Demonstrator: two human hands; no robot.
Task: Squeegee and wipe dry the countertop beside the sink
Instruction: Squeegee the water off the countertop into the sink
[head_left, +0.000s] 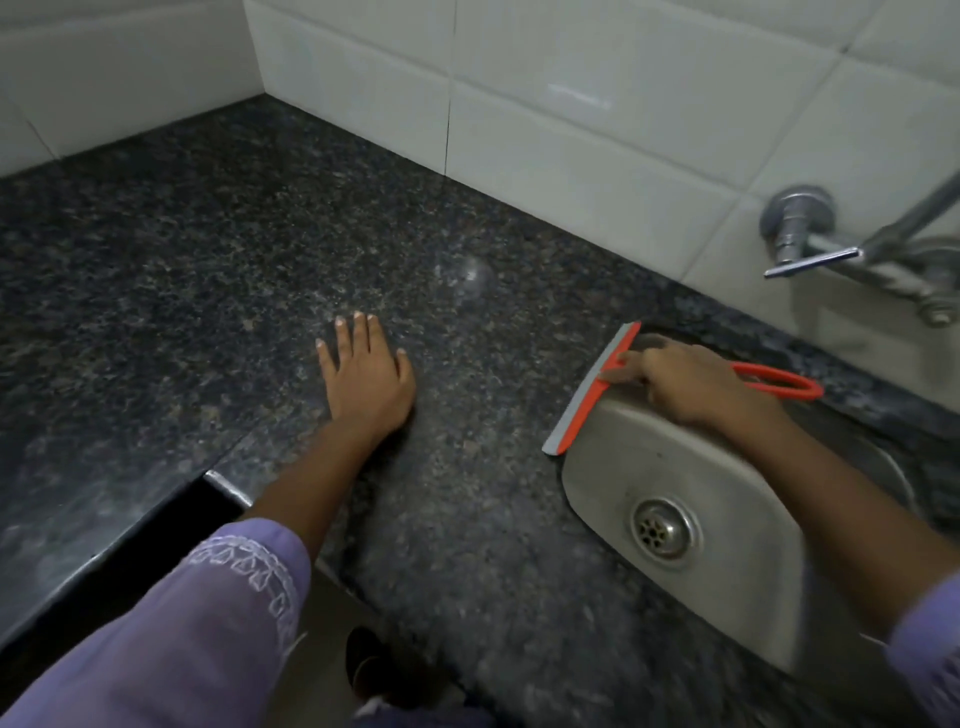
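Note:
The dark speckled granite countertop (208, 270) fills the left and middle of the view. My left hand (369, 374) lies flat on it, palm down, fingers spread, holding nothing. My right hand (696, 379) grips the orange squeegee (587, 395) by its handle, whose loop sticks out behind the hand to the right. The squeegee's grey rubber blade rests along the left rim of the steel sink (675, 483), at the edge where counter meets basin. The hand hides the middle of the handle.
White wall tiles (571, 104) back the counter and meet in a corner at far left. A chrome tap (810, 244) juts from the wall above the sink. The sink drain (662, 527) is open. The counter's front edge steps back at lower left.

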